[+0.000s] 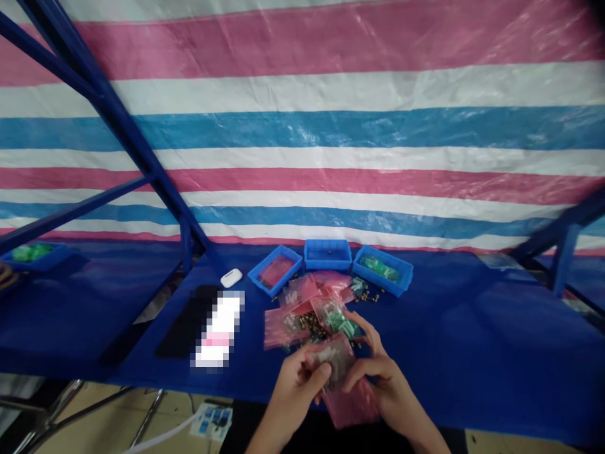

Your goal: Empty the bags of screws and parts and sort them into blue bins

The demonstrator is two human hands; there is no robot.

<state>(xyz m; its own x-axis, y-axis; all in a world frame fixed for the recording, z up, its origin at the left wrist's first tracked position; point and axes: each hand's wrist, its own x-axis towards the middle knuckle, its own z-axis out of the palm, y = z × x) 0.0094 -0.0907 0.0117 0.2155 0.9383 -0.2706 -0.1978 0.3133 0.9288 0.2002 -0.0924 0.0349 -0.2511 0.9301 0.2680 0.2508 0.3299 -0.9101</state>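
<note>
The bags (352, 403) look like thin, glossy, see-through plastic, the brassy parts (311, 324) like shiny metal. The trays (328, 260) are smooth plastic, and the case (231, 277) is smooth and glossy. The tarp (302, 129) is creased plastic with a sheen, the table (467, 334) looks matt, and the beams (123, 140) look like painted metal.

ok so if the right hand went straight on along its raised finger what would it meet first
Most likely the green pieces, just past the raised finger of the right hand; whether it would touch them or pass above is unclear from this one view.
</note>
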